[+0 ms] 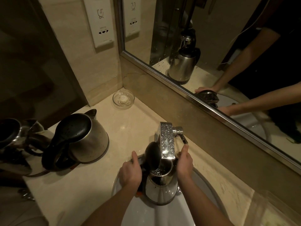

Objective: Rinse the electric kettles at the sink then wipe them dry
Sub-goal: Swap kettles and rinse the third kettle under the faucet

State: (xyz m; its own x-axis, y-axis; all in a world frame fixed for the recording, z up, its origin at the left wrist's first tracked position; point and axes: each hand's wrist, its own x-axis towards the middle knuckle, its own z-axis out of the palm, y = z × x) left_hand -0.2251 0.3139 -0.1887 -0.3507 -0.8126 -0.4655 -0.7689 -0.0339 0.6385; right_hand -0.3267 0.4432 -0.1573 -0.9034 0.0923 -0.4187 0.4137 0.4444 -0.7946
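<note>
A steel electric kettle (160,188) with its black lid flipped up stands in the white sink (210,193), its mouth right under the wet chrome tap (167,141). My left hand (130,172) grips its black handle on the left. My right hand (184,163) rests against the kettle's right side, with its index finger touching the tap lever (184,139). Water glints inside the kettle's mouth. Two more steel kettles stand on the counter at the left: one (83,137) with a black lid and one (14,144) partly cut off by the frame.
A glass dish (123,98) with a small soap sits in the counter's back corner. The mirror (211,46) runs along the right wall and reflects a kettle and my arms. A socket panel (101,22) is on the wall. A towel (234,193) lies right of the sink.
</note>
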